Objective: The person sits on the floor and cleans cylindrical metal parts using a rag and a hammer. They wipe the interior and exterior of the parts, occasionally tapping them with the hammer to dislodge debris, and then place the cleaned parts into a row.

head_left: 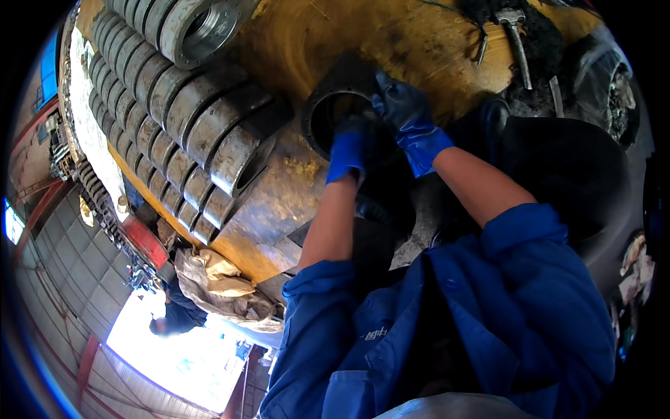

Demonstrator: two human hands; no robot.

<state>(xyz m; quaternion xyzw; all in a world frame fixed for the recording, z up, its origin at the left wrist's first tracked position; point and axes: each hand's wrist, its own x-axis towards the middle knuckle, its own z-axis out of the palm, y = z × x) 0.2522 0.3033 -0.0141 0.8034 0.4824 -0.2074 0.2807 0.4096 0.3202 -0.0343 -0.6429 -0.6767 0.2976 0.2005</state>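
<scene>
A dark metal ring (315,115) with a wide round opening is in front of me at the top centre, tilted so its opening faces me. Both my hands wear blue rubber gloves. My right hand (403,105) is closed on the ring's right rim, its fingers bent over the edge. At the lower part of the opening is my left hand (349,140); its fingers are lost in the dark there, and I cannot tell what they grip.
Rows of rusty metal rings (167,91) are stacked at the left on a worn yellow surface (293,42). A hammer (516,45) lies at the upper right, near a clear plastic bag (597,77). Brown sacking (216,283) sits lower left. Another person (183,311) is farther off.
</scene>
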